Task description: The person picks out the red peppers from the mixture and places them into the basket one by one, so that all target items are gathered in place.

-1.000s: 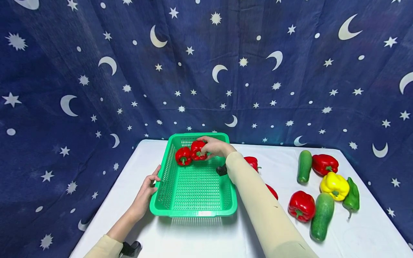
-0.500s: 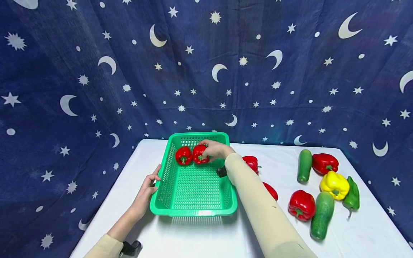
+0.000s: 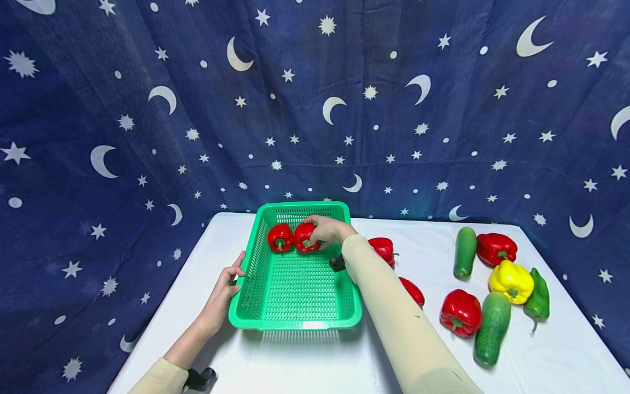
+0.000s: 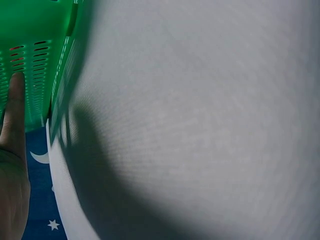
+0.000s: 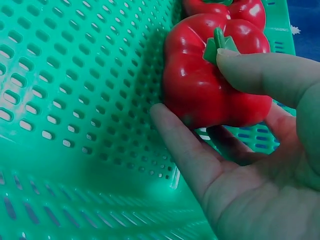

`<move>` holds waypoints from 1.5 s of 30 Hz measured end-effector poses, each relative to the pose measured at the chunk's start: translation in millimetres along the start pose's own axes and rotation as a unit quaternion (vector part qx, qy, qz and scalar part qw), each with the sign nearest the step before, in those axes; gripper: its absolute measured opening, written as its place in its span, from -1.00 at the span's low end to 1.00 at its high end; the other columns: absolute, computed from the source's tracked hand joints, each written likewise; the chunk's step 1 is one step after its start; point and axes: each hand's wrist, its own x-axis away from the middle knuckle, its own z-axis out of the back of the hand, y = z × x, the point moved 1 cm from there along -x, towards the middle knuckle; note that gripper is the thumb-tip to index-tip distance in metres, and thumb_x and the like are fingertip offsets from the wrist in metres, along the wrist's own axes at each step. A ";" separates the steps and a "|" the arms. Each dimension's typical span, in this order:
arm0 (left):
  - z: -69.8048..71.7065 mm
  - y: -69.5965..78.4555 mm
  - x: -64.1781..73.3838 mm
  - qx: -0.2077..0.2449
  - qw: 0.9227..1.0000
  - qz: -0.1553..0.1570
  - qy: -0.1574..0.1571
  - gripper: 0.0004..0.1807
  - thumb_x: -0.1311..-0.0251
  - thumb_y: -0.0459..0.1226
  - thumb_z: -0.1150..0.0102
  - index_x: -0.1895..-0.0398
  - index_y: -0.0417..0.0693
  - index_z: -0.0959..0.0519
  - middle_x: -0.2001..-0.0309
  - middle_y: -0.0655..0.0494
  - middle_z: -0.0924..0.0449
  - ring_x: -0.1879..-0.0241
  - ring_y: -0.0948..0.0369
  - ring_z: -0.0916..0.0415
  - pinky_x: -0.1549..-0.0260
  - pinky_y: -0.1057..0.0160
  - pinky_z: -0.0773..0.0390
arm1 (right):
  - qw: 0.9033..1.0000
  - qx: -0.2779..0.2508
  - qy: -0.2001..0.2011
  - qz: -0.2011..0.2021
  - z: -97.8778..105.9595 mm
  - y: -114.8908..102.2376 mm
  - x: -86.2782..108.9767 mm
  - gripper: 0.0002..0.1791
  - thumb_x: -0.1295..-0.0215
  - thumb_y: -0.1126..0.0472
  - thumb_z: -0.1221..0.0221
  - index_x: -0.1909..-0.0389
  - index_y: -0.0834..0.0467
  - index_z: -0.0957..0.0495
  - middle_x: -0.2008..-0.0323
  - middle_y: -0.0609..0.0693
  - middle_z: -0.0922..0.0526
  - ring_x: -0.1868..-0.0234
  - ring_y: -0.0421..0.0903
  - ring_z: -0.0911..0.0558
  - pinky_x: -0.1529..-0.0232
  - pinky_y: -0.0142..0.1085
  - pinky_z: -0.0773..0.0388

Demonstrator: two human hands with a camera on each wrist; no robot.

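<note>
- Behind the green basket [image 3: 275, 324]: dark-blue curtain [image 3: 295, 137], moons and stars.
- Under the basket: white-covered table [image 3: 295, 366].
- Basket's right side: right sleeve [image 3: 396, 312] crosses the rim, partly hides two red peppers outside. Low forearm might bump the rim and shove the basket.
- Basket's left side: left hand [image 3: 223, 290], fingers fairly straight against the outer wall (can't tell if any hooks the rim). Contact looks light, so a knock from the other side could probably twist the basket.
- Basket's back half, inside: right hand [image 3: 328, 229] gripping a red pepper, thumb on top, fingers curled around and below.
- Well right of the basket: two green gourds, front one [image 3: 492, 331] and back one [image 3: 465, 251], plus yellow pepper [image 3: 511, 281], two more reds and a long green pepper [image 3: 538, 298].
- Inside the basket, at the back: held pepper [image 5: 195, 80], right beside its neighbour [image 3: 279, 236] (touching or not, unclear; floor contact also unclear). Released tilted, its rounded, glossy body could roll forward or nudge the neighbour.
- Smallest, atop the held pepper in the basket: green stem [image 5: 218, 37], thumb against it. Thumb snagging there on release could tip the pepper.
</note>
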 end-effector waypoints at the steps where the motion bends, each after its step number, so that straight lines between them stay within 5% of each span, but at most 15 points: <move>1: -0.1 0.3 0.0 0.000 1.000 -0.001 -0.001 -0.71 -0.27 -0.50 0.33 -0.05 -0.34 -0.19 -0.65 -0.11 0.20 -0.59 -0.17 0.41 -0.27 0.52 -0.01 | 1.000 0.003 0.001 0.000 0.0 0.1 0.1 -0.15 -0.17 0.52 -0.24 -0.50 0.04 -0.27 -0.33 0.20 -0.34 -0.11 0.10 -0.53 -0.08 0.06 -0.57; 20: -1.5 3.9 -0.6 -0.006 1.000 0.015 -0.002 -0.70 -0.28 -0.48 0.34 -0.07 -0.31 -0.18 -0.66 0.00 0.19 -0.60 -0.08 0.39 -0.27 0.53 -0.03 | 0.999 0.031 0.027 0.010 1.8 0.5 3.8 -0.15 -0.16 0.56 -0.21 -0.48 0.01 -0.31 -0.27 0.19 -0.41 -0.10 0.09 -0.52 -0.03 0.04 -0.60; 40: -3.7 4.1 -0.2 -0.006 1.000 0.004 0.003 -0.71 -0.28 -0.50 0.34 -0.06 -0.35 -0.17 -0.65 -0.13 0.20 -0.59 -0.17 0.39 -0.26 0.51 -0.02 | 0.994 0.105 0.026 0.018 -0.8 -1.3 5.6 -0.10 -0.15 0.55 -0.25 -0.53 0.08 -0.23 -0.32 0.19 -0.38 -0.18 0.14 -0.46 -0.03 0.01 -0.60; 45: -3.1 3.8 0.3 -0.009 1.000 -0.002 0.007 -0.71 -0.28 -0.50 0.34 -0.05 -0.35 -0.18 -0.64 -0.15 0.18 -0.59 -0.18 0.38 -0.27 0.51 -0.01 | 0.989 0.148 0.018 0.015 4.3 -5.4 6.8 -0.05 -0.15 0.51 -0.26 -0.58 0.08 -0.16 -0.41 0.10 -0.33 0.08 -0.04 -0.49 0.07 -0.15 -0.58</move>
